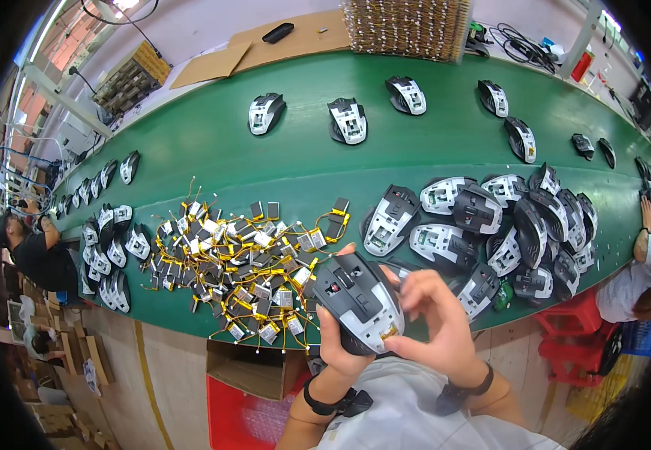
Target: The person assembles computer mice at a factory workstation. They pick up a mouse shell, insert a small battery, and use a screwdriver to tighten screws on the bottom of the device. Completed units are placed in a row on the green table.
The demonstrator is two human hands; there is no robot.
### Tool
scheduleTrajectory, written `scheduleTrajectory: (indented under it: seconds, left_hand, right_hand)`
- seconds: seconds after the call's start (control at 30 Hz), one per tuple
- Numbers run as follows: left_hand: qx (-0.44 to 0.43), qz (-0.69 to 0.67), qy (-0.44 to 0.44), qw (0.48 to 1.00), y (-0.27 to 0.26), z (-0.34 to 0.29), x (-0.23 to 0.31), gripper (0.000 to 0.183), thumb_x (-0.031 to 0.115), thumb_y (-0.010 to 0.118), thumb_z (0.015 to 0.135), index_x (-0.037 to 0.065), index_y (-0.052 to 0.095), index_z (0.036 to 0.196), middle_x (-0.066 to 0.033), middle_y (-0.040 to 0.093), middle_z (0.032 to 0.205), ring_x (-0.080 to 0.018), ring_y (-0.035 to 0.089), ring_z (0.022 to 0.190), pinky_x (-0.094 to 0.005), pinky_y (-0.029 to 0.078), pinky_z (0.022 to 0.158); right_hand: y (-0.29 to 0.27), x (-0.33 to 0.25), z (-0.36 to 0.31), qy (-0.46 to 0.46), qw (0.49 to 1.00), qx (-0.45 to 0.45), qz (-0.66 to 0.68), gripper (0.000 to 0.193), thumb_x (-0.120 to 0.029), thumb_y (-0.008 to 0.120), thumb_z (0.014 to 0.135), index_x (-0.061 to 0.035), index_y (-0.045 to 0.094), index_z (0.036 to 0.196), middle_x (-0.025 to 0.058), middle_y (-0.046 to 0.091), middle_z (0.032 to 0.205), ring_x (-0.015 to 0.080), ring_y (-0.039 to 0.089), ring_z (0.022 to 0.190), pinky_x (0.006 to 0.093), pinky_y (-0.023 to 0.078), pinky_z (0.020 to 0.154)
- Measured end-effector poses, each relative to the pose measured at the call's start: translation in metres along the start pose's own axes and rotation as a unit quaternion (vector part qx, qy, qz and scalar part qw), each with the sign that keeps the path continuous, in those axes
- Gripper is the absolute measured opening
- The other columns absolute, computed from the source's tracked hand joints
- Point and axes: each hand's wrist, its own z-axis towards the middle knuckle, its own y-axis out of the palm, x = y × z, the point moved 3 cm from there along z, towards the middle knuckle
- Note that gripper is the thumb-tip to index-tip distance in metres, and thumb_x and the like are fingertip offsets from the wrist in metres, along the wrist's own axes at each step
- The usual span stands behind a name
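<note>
Head view, left hand (338, 339) gripping mouse shell (359, 300), right hand (436, 322) touching

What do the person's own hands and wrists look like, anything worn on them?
Both hands are bare, no gloves. The left hand has a black band at the wrist with a dark block-like piece on it. The right hand has a similar black band at the wrist. No sleeves reach the forearms; a pale garment shows below them.

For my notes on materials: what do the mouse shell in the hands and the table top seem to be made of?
Mouse shell: apparently moulded plastic, black and pale grey, with a matte look and crisp moulded edges. Table top: a smooth green covering, perhaps a rubber or vinyl mat; faint sheen, exact material unclear.
</note>
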Motion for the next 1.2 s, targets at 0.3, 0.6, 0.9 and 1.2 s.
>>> scheduleTrajectory:
  seconds: [0.3,0.6,0.9,1.2]
  left_hand:
    - [-0.043,-0.005,-0.065,0.997,0.001,0.002,-0.004,0.083,0.063,0.037,0.095,0.005,0.016,0.15,-0.018,0.052,0.127,-0.0281,0.063,0.101,-0.0412,0.053,0.088]
    - [-0.04,-0.074,-0.115,0.99,-0.009,0.001,-0.013,0.076,0.061,0.027,0.097,0.005,0.026,0.149,-0.0187,0.058,0.122,-0.031,0.064,0.097,-0.0419,0.052,0.085]
    - [0.108,-0.044,-0.099,0.988,0.001,0.002,-0.016,0.073,0.058,0.026,0.098,0.005,0.028,0.149,-0.0166,0.057,0.125,-0.0279,0.065,0.095,-0.0407,0.053,0.083]
    - [0.085,-0.023,-0.09,0.992,-0.014,0.003,-0.016,0.069,0.056,0.025,0.1,0.007,0.031,0.148,-0.0125,0.057,0.127,-0.0255,0.062,0.105,-0.04,0.052,0.088]
  right_hand:
    - [-0.002,-0.012,0.013,0.001,0.998,-0.059,0.0,0.097,-0.012,0.077,0.068,-0.0039,0.024,0.149,0.0162,0.032,0.149,0.0287,0.035,0.139,0.0436,0.032,0.11]
    - [0.006,-0.006,0.016,0.025,0.988,-0.113,0.1,0.095,-0.001,0.07,0.075,-0.0033,0.017,0.154,0.0115,0.026,0.152,0.0185,0.034,0.135,0.0315,0.033,0.105]
    - [0.006,-0.004,0.015,0.028,0.99,-0.083,0.111,0.093,-0.002,0.068,0.073,-0.002,0.02,0.152,0.0118,0.03,0.149,0.0203,0.038,0.133,0.0336,0.035,0.107]
    - [0.005,0.011,0.019,0.0,0.986,-0.116,0.12,0.087,-0.006,0.067,0.078,-0.0028,0.022,0.152,0.014,0.025,0.151,0.0246,0.034,0.138,0.0386,0.035,0.11]
